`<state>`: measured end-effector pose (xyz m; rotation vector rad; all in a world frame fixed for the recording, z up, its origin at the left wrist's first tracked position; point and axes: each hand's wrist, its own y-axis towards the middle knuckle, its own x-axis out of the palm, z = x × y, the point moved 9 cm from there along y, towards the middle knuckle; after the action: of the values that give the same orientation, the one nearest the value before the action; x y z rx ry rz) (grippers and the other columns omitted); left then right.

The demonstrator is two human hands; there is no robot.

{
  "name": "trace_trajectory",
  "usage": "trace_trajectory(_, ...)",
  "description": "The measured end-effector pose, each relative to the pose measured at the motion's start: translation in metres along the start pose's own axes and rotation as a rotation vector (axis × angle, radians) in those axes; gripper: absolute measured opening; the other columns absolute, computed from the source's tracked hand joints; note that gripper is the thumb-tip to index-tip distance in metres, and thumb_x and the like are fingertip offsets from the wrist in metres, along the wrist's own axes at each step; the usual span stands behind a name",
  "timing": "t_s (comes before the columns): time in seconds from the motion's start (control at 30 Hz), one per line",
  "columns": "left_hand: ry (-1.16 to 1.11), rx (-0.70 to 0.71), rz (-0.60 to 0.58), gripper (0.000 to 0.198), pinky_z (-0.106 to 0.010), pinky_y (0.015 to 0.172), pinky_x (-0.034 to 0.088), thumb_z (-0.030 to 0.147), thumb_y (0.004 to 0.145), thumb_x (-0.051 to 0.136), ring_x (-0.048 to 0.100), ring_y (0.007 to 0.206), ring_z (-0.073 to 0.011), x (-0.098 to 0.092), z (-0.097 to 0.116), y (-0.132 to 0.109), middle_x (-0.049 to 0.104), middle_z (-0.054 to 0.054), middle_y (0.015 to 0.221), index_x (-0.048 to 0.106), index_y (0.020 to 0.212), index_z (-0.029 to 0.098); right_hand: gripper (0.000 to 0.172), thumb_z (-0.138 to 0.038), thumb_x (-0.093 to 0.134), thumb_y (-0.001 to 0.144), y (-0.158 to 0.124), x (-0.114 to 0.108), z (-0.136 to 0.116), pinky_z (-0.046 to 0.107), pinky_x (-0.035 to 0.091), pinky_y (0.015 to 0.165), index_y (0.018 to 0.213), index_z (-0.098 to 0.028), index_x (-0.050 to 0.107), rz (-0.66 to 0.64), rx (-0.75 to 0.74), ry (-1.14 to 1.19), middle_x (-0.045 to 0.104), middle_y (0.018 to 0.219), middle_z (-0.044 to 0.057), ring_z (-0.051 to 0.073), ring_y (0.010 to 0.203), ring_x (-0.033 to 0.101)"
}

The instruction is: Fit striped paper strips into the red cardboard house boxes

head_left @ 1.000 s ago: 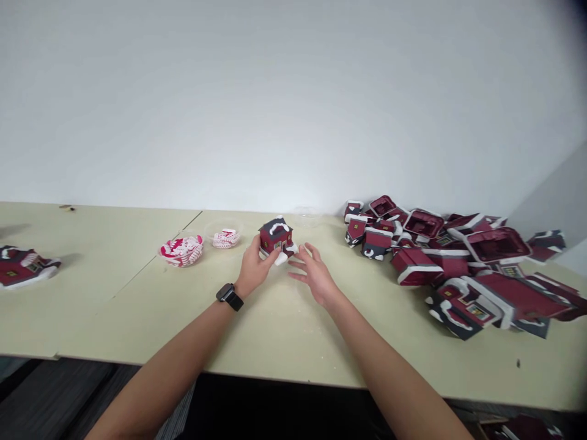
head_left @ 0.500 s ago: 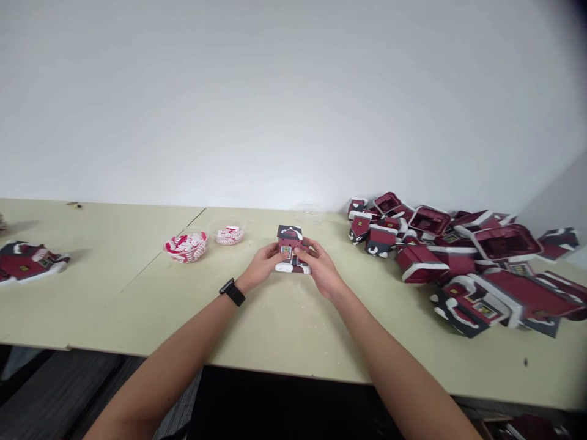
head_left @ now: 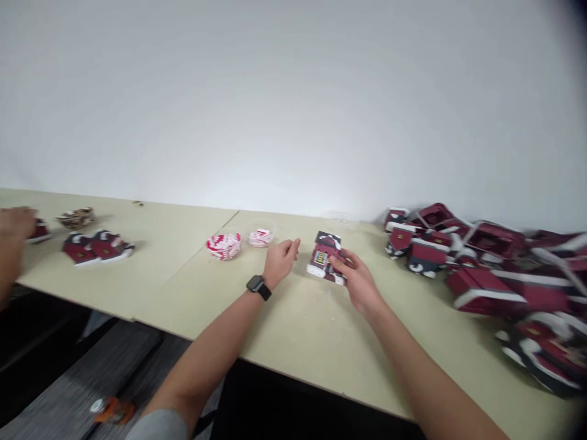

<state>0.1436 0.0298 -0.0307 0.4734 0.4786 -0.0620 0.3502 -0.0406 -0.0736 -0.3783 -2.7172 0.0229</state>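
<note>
On table [head_left: 183, 293], R hand [head_left: 360, 282] grips red house [head_left: 325, 260], L hand [head_left: 280, 261] beside.

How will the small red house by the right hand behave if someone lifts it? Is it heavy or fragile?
The house is probably light and stiff, since the open shells nearby look hollow with thin walls. Its white trim may chip or snap off if squeezed.

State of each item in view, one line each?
model house: tilted, maroon with white snow trim
right hand: fingers gripping the house
left hand: open, not touching the house
fuller bowl: heaped with red-and-white pieces
clear bowl: holds fewer such pieces
pile of maroon house parts: loose heap
</note>
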Motion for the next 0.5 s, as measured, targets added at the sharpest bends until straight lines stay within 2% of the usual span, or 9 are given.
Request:
trace_trajectory(0.07,0.312,0.046,0.176,0.038,-0.042,0.099,0.046,0.04,0.108,0.042,0.066,0.103,-0.0278,-0.036,0.004,0.005,0.076,-0.012,0.098,0.073,0.103,0.019,0.071,-0.04,0.103,0.053,0.0,-0.003,0.002,0.025,0.061,0.068,0.114,-0.023,0.07,0.032,0.015,-0.005,0.081,0.099,0.002,0.019,0.083,0.076)
trace_trajectory(0.13,0.561,0.052,0.326,0.03,-0.046,0.108,0.04,0.028,0.104,0.046,0.059,0.124,-0.0303,-0.074,0.006,0.007,0.074,-0.013,0.123,0.069,0.123,0.02,0.071,-0.039,0.103,0.053,0.001,-0.005,0.005,0.022,0.061,0.066,0.114,-0.024,0.07,0.038,0.03,-0.005,0.081,0.1,0.002,0.018,0.083,0.076)
trace_trajectory(0.2,0.743,-0.044,0.423,0.035,-0.048,0.113,0.035,0.024,0.101,0.051,0.052,0.133,-0.0317,-0.111,-0.003,0.007,0.069,-0.013,0.137,0.065,0.133,0.022,0.07,-0.038,0.103,0.053,0.002,-0.006,0.007,0.021,0.061,0.065,0.114,-0.024,0.071,0.037,0.039,-0.006,0.081,0.101,0.003,0.018,0.084,0.076)
trace_trajectory(0.27,0.86,-0.201,0.447,0.035,-0.05,0.112,0.033,0.025,0.1,0.051,0.051,0.132,-0.0324,-0.141,-0.021,0.005,0.068,-0.013,0.138,0.067,0.131,0.023,0.069,-0.037,0.102,0.055,0.002,-0.008,0.009,0.02,0.061,0.063,0.115,-0.025,0.072,0.037,0.043,-0.014,0.081,0.103,0.003,0.018,0.084,0.076)
trace_trajectory(0.37,0.928,-0.404,0.368,0.034,-0.051,0.108,0.033,0.029,0.102,0.047,0.052,0.129,-0.0335,-0.16,-0.053,0.001,0.069,-0.015,0.134,0.073,0.121,0.021,0.07,-0.038,0.102,0.057,0.003,-0.009,0.01,0.018,0.06,0.06,0.118,-0.025,0.072,0.035,0.052,-0.032,0.081,0.106,0.004,0.017,0.083,0.075)
trace_trajectory(0.5,0.929,-0.493,0.274,0.034,-0.052,0.102,0.033,0.031,0.101,0.047,0.053,0.123,-0.0361,-0.157,-0.076,0.001,0.073,-0.018,0.124,0.078,0.102,0.017,0.072,-0.039,0.102,0.054,0.003,-0.009,0.012,0.016,0.058,0.059,0.119,-0.025,0.072,0.025,0.072,-0.046,0.081,0.106,0.005,0.017,0.083,0.075)
